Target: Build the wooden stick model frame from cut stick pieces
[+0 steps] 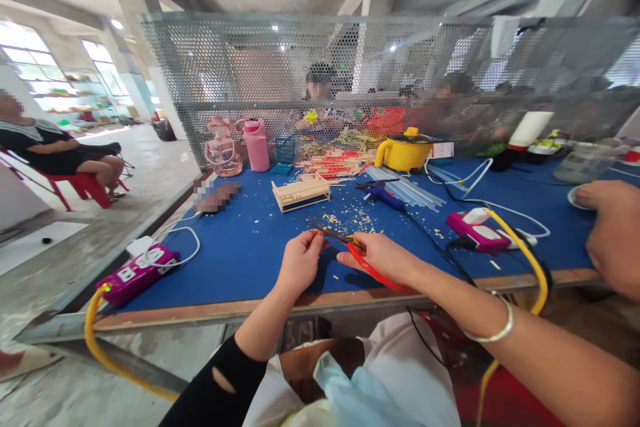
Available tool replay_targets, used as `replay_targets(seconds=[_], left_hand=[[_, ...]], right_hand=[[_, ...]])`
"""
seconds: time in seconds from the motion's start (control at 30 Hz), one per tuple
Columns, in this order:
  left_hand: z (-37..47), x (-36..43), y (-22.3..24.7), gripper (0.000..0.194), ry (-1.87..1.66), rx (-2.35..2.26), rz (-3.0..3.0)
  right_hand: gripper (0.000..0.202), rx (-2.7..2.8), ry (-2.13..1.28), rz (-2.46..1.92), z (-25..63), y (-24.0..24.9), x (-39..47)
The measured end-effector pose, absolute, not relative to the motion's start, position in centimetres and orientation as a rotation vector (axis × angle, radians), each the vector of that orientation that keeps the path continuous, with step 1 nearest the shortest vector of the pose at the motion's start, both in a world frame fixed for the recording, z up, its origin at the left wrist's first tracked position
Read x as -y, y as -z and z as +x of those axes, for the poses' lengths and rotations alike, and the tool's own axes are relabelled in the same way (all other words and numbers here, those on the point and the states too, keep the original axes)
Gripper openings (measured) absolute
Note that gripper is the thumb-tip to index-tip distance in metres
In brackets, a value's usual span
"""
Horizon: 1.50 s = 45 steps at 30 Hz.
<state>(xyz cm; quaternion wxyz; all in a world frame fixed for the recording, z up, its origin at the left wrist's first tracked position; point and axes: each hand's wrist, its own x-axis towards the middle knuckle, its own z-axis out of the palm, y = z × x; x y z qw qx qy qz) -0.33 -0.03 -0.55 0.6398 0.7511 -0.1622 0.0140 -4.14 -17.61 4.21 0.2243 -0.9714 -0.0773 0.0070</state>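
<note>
Red-handled scissors (376, 269) are in my right hand (383, 257), with their dark blades pointing left toward my left hand (303, 255). The fingers of my left hand are pinched together at the blade tips; what they hold is too small to make out. Beyond my hands a small wooden frame (301, 193) stands on the blue table (225, 273). Wood scraps (350, 221) lie between the frame and the scissors. A blue glue gun (385, 196) rests to the right of the frame, near clear glue sticks (413, 188).
Red-tipped sticks (337, 165), a yellow pot (406, 151) and pink bottles (257, 145) stand before a mesh screen (240, 67). Purple power strips (140, 273) with cables lie left and right. Another person's hand (615, 233) reaches in at the right edge.
</note>
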Motion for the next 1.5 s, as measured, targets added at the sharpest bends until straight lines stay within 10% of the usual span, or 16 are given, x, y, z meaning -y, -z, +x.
replay_targets(seconds=[0.6, 1.5], left_hand=[[-0.6, -0.1, 0.2, 0.027, -0.149, 0.366, 1.927], [0.0, -0.1, 0.9, 0.022, -0.150, 0.274, 1.816]], right_hand=[[0.008, 0.193, 0.105, -2.855, -3.4, -2.8, 16.8], [0.007, 0.268, -0.076, -2.864, -2.5, -4.4, 14.9]])
